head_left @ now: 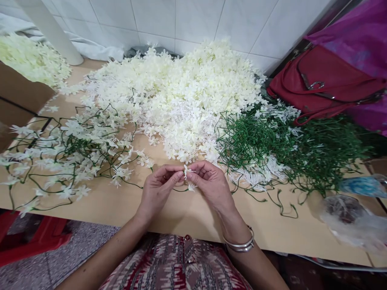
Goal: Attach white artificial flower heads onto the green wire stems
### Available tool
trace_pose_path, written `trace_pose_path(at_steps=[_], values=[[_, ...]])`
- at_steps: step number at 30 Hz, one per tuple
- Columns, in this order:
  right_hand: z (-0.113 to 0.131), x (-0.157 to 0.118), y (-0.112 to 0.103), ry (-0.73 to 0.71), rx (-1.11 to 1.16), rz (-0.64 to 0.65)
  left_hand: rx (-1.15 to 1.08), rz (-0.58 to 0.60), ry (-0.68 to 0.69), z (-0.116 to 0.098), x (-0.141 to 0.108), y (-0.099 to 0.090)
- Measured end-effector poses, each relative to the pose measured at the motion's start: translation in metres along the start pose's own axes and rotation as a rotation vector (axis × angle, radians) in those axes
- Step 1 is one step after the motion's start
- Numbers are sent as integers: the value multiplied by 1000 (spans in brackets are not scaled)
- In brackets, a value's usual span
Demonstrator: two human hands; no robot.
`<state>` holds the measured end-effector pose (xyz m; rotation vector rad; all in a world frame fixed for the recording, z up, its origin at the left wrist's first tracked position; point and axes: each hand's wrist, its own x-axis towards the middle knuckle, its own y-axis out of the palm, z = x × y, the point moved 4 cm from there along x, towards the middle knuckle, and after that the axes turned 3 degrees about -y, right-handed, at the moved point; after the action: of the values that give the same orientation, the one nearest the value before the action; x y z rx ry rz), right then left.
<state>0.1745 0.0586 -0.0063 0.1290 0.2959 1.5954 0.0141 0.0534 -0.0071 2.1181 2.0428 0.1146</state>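
Observation:
Just above the table's front half, my left hand (159,191) and my right hand (213,185) meet fingertip to fingertip. Between their pinched thumbs and forefingers is a small white artificial flower (186,171). Another white blossom (192,187) hangs just under it, by a short piece of green stem. The fingers partly cover where flower and stem meet. Behind my hands rises a large heap of loose cream-white artificial flowers (181,88). Left of my left hand lie white flowers on green stems (90,149). A tangle of bare green stems (250,139) sits beyond my right hand.
More green stems (326,149) spread right, beside a red handbag (332,82) and a purple bag (359,36). A clear plastic bag (347,213) lies at the table's right. A cardboard box (21,100) stands left; a white pole (54,32) rises behind it.

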Motion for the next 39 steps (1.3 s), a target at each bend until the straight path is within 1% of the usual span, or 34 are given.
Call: trace_pose_path(at_steps=[4, 7, 9, 13, 16, 19, 22, 27, 32, 39], values=[[3, 0, -1, -20, -42, 37, -116, -27, -46, -1, 0, 1], [9, -1, 3, -65, -104, 123, -127, -20, -71, 0, 0, 1], [11, -2, 4, -87, -126, 138, -108, -8, -71, 0, 0, 1], [7, -1, 0, -55, -108, 93, -4, 33, -41, -2, 0, 2], [5, 1, -2, -35, -66, 76, 67, 33, -21, -2, 0, 1], [4, 1, -2, -5, -1, 74, 98, 42, -21, -1, -1, 1], [3, 1, -2, -7, 36, 63, 121, 44, -23, -3, -1, 1], [-1, 0, -3, -10, -4, 45, 157, 57, -21, -5, -1, 1], [-2, -1, -3, -4, -26, 28, 149, 53, -18, -4, -2, 0], [0, 1, -2, 33, -37, 62, 154, 54, -20, -2, -1, 1]])
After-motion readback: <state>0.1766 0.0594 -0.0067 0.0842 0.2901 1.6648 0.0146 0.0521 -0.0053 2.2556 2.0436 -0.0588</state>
